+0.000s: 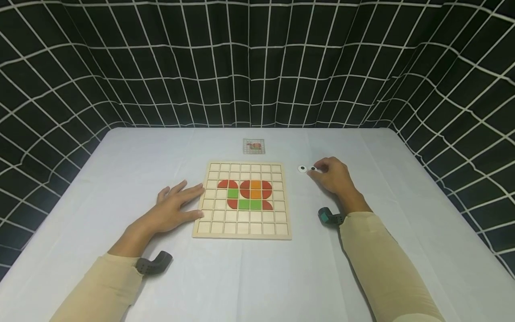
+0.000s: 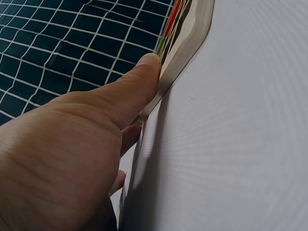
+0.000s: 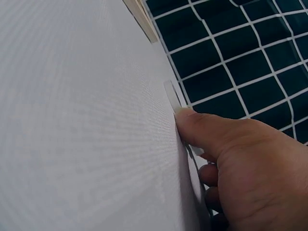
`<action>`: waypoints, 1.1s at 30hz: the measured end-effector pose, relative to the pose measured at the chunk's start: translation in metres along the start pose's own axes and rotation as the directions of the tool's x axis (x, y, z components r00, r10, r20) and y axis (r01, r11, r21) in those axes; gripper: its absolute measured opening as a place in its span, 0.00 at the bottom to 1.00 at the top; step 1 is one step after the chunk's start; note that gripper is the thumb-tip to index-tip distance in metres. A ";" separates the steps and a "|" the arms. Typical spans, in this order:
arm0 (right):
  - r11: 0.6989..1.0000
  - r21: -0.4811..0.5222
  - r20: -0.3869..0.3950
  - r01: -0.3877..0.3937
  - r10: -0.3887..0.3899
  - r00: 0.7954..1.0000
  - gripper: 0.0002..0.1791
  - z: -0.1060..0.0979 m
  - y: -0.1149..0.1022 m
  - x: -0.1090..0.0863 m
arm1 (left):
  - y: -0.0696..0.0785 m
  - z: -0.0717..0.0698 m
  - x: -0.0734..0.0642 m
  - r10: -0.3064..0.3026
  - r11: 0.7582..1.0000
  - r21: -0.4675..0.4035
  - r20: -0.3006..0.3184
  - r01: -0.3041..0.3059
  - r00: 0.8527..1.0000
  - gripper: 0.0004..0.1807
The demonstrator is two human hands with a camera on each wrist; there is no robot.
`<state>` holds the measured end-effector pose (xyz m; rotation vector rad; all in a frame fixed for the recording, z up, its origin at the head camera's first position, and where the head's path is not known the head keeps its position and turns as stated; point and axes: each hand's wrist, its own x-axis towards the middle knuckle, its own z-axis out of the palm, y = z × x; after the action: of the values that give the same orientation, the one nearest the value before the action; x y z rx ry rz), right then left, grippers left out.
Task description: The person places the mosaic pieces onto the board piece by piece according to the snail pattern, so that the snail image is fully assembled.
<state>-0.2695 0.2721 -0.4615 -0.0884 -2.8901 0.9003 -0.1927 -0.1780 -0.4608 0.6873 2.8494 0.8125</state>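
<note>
A square wooden grid board (image 1: 223,228) lies flat on the table, with red, orange and green tiles set in its middle cells. My left hand (image 1: 170,212) rests at the board's left side, fingers spread; in the left wrist view its thumb (image 2: 139,79) touches the board's edge (image 2: 185,53). To the right of the board, my right hand (image 1: 333,176) pinches a small white disc with a black dot (image 1: 313,168) between thumb and forefinger, low at the table. A second white disc with a black dot (image 1: 302,168) lies just left of those fingertips.
A small picture card (image 1: 254,146) with a gridded coloured figure lies behind the board. White cloth covers the table (image 1: 257,277). Black curtains with white grid lines (image 1: 249,62) surround its back and sides. Each wrist carries a dark camera mount (image 1: 154,264).
</note>
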 end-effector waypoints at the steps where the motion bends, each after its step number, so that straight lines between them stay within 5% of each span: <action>1: 1.000 0.005 -0.012 -0.003 0.003 1.000 0.21 0.000 0.000 -0.001 | 0.000 0.000 0.000 0.001 1.000 0.000 0.000 -0.001 1.000 0.40; 9: 0.994 0.074 -0.182 0.081 -0.066 0.981 0.20 0.001 -0.005 -0.003 | -0.001 -0.001 -0.001 -0.002 1.000 0.004 -0.007 0.002 1.000 0.40; 16: 0.949 0.130 -0.357 0.287 -0.226 0.906 0.16 -0.002 -0.022 -0.009 | -0.002 0.001 0.000 0.024 1.000 0.005 -0.013 -0.024 1.000 0.38; 23: 0.872 0.192 -0.355 0.450 -0.365 0.860 0.14 0.004 -0.055 -0.009 | -0.001 0.002 -0.001 0.008 1.000 -0.005 -0.023 -0.008 1.000 0.39; 33: 0.818 0.222 -0.280 0.531 -0.468 0.838 0.14 0.019 -0.097 -0.006 | -0.001 0.001 -0.001 0.004 1.000 0.000 -0.014 -0.004 1.000 0.39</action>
<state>-0.2679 0.1810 -0.4225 0.5487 -2.3581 1.1048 -0.1923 -0.1790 -0.4620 0.6904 2.8614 0.8217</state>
